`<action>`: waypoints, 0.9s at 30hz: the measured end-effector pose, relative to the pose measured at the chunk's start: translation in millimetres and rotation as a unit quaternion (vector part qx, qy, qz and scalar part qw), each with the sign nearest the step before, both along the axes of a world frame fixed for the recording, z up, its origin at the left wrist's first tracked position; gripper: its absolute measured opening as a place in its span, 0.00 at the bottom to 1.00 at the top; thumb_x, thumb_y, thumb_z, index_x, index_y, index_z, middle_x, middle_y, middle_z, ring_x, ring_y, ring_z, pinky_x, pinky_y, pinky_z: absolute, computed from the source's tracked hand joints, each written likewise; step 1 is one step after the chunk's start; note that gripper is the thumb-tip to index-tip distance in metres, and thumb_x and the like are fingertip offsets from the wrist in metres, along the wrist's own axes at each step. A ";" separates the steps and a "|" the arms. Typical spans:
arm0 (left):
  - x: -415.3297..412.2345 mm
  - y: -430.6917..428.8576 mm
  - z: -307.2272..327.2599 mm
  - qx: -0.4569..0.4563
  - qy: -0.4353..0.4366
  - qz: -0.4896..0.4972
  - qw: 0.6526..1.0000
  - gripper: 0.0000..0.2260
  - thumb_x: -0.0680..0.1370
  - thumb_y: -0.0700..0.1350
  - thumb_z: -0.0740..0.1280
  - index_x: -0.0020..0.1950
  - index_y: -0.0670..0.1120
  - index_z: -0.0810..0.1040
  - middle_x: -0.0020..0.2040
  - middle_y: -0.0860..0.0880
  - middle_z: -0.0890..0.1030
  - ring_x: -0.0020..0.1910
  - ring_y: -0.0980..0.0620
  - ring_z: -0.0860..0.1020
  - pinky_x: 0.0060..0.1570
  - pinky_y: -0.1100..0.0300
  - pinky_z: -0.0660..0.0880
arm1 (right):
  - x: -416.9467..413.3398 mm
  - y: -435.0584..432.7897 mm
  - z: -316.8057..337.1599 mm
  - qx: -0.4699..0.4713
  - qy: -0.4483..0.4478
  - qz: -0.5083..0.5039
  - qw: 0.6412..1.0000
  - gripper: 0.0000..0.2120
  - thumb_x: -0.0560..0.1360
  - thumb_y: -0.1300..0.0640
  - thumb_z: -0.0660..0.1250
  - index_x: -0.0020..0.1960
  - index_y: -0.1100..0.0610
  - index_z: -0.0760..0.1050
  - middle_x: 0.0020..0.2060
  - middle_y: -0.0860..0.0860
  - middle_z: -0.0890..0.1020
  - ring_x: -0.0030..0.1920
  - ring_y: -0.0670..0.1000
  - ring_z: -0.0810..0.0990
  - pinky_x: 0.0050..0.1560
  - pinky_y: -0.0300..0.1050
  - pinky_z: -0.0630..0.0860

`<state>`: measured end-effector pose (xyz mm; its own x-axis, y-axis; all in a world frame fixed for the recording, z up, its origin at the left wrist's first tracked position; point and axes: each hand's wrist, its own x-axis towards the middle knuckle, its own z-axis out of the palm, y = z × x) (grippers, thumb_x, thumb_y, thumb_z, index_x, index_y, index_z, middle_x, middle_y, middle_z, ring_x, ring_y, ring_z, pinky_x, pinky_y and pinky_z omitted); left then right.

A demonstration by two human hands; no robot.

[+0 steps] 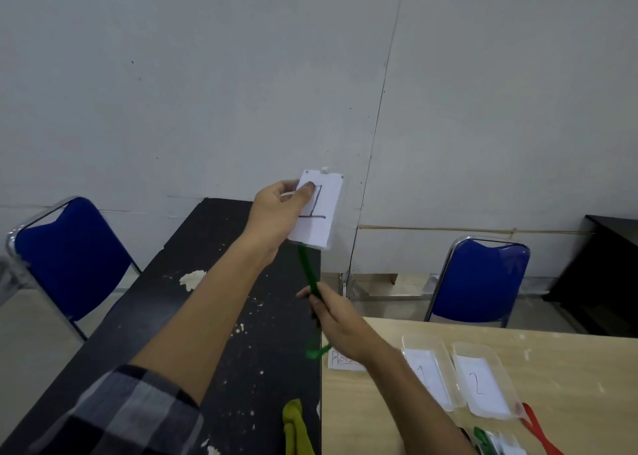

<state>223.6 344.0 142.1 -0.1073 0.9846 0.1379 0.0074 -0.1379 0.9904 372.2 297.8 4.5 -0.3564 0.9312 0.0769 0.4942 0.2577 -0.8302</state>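
Filling most of the view is a flat grey wall (207,75). Below it stands a long black bench (266,368) with a dull top, dotted with white crumbs and chips. Touching its right side is a pale wooden bench (552,358), smooth and light brown. Two chairs with shiny metal frames and soft blue backs stand by the wall, a left chair (72,258) and a right chair (480,282).

On the wooden bench lie two clear plastic trays with round corners, side by side. The first tray (423,340) has a white paper with a 1 in it. The second tray (473,347) has a white paper with a 2.

The left hand (276,209) is held up in front of the wall, above the far end of the black bench. It pinches a white number card (319,213), thumb on the front. The card is a flat rectangle in a see-through sleeve, with a big black 1 drawn on it. A thin green lanyard (307,271) hangs from the card's bottom edge. The right hand (340,320), lower down and apart from the left, is curled round the lanyard, and the loose end bends under it.

A floppy yellow-green cloth (295,427) lies on the near end of the black bench. A flat red strap (538,430) lies by the second tray.
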 end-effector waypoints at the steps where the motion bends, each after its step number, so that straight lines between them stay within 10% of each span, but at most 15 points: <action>1: -1.1 -1.1 -6.5 -0.019 0.010 -0.011 1.000 0.06 0.81 0.51 0.67 0.56 0.51 0.77 0.50 0.53 0.82 0.45 0.53 0.79 0.42 0.59 0.77 | 6.2 5.9 7.2 0.023 -0.027 -0.004 0.999 0.10 0.85 0.53 0.53 0.58 0.43 0.72 0.46 0.47 0.78 0.46 0.49 0.78 0.49 0.51 0.79; 8: 1.6 -19.1 -65.6 -0.170 -0.001 -0.066 0.983 0.06 0.82 0.45 0.63 0.56 0.51 0.78 0.51 0.46 0.83 0.50 0.45 0.82 0.49 0.49 0.79 | 41.3 38.2 59.2 0.131 -0.162 -0.023 0.978 0.15 0.84 0.60 0.56 0.69 0.55 0.73 0.59 0.52 0.81 0.56 0.49 0.78 0.54 0.35 0.72; 13: 3.0 -31.9 -90.4 -0.216 -0.013 -0.163 0.963 0.10 0.82 0.45 0.65 0.62 0.48 0.76 0.53 0.45 0.84 0.50 0.45 0.83 0.49 0.48 0.80 | 47.3 42.5 56.1 0.066 -0.161 -0.035 0.984 0.26 0.85 0.57 0.56 0.81 0.49 0.52 0.52 0.45 0.76 0.49 0.43 0.75 0.58 0.41 0.73; 20: 3.6 -34.2 -99.9 -0.199 0.002 -0.206 0.958 0.09 0.82 0.45 0.66 0.60 0.44 0.81 0.52 0.44 0.86 0.54 0.44 0.83 0.58 0.45 0.79 | 43.4 37.3 38.0 0.039 -0.075 -0.071 0.994 0.20 0.83 0.57 0.60 0.75 0.50 0.66 0.61 0.46 0.77 0.58 0.45 0.75 0.58 0.40 0.72; 27: 7.1 -18.3 -80.5 -0.157 -0.122 -0.143 0.969 0.07 0.81 0.43 0.67 0.56 0.44 0.81 0.51 0.44 0.85 0.51 0.46 0.81 0.59 0.46 0.77 | 10.1 -1.6 -1.3 -0.003 0.059 -0.033 0.998 0.07 0.83 0.57 0.59 0.57 0.47 0.73 0.46 0.43 0.79 0.47 0.41 0.80 0.45 0.38 0.78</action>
